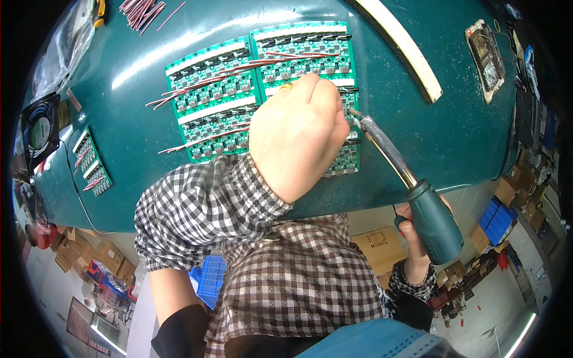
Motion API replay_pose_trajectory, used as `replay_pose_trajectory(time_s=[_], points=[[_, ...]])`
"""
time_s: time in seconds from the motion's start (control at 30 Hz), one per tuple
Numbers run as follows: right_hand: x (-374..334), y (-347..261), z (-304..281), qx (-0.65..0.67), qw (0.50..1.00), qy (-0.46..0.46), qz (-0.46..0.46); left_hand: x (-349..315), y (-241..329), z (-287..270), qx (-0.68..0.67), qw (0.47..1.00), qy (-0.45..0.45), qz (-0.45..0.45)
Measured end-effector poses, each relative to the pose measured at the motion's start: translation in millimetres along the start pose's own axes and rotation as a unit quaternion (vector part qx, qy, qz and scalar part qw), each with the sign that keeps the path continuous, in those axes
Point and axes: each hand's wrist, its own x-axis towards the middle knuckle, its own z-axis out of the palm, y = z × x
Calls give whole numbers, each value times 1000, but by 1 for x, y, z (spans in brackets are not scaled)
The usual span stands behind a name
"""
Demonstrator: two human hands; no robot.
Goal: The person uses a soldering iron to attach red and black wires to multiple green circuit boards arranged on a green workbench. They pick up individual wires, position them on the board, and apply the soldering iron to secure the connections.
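Two green circuit board panels lie side by side on the bench, the left panel (245, 98) and the right panel (351, 48), both lined with small components and white strips. Red and white wires (239, 67) run across them. My left hand (301, 131) is closed over the right panel, its fingertips turned down; whatever they pinch is hidden beneath the hand. In my right hand (412, 238) is a soldering iron (434, 224) with a thick green handle. Its tip reaches the right panel's edge, close beside my left fingers; I cannot tell whether it touches.
A green mat (418, 149) covers the bench. Loose wires (142, 13) lie at the far left, above a small board panel (92, 161) and a black fan (40, 134). A curved white strip (400, 48) and a dirty metal tray (484, 59) lie at the right.
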Motion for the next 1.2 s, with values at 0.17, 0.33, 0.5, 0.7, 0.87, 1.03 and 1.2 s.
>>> replay_pose_trajectory(time_s=[0.17, 0.33, 0.5, 0.7, 0.87, 1.03, 1.2], points=[[2, -2, -1, 5, 1000, -4, 0, 1, 1, -2, -2, 1000, -4, -6], [1, -2, 0, 1, 1000, -4, 1, 1, 1, -1, -1, 1000, 0, -2], [-1, 0, -1, -18, 1000, 4, -2, 1, 0, -1, 1, 1000, 2, 0], [-3, 5, -3, -1, 1000, 13, -5, 1, -1, -2, 7, 1000, -9, 17], [-5, 5, 1, 128, 990, 37, 47, 1, 0, -1, 0, 1000, -8, 8], [15, 16, 12, 366, 924, 100, 48, 4, 4, -3, 2, 1000, -15, -4], [44, 47, 25, 483, 869, 102, 18, 2, 1, -21, -49, 996, -68, -27]])
